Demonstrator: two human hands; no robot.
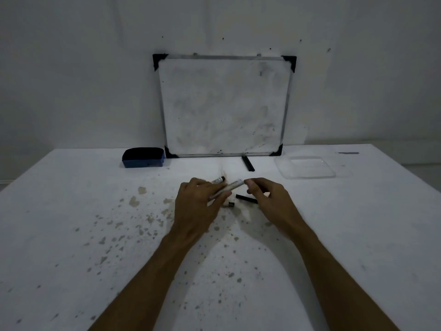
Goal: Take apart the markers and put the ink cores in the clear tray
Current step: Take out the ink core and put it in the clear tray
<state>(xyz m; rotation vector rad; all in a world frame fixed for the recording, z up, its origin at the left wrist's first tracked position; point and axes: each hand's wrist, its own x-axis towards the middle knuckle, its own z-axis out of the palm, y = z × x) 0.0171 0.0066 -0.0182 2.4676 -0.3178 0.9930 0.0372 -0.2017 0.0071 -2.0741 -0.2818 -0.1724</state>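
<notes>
My left hand (198, 201) grips a white marker barrel (235, 184) that points up and to the right. Behind it a second white marker (219, 180) with a dark end pokes out past my left fingers; I cannot tell whether it lies on the table or is held. My right hand (267, 199) pinches the barrel's right end with thumb and forefinger. A black stick (245, 199), cap or core, lies on the table partly under my right hand. A small black piece (231, 204) lies between my hands. The clear tray (306, 167) sits at the back right, and looks empty.
A whiteboard (224, 103) leans against the wall at the back. Two black sticks (248, 163) lie in front of it. A blue eraser (144, 157) sits at the back left. The white table (95, 223) is speckled with stains.
</notes>
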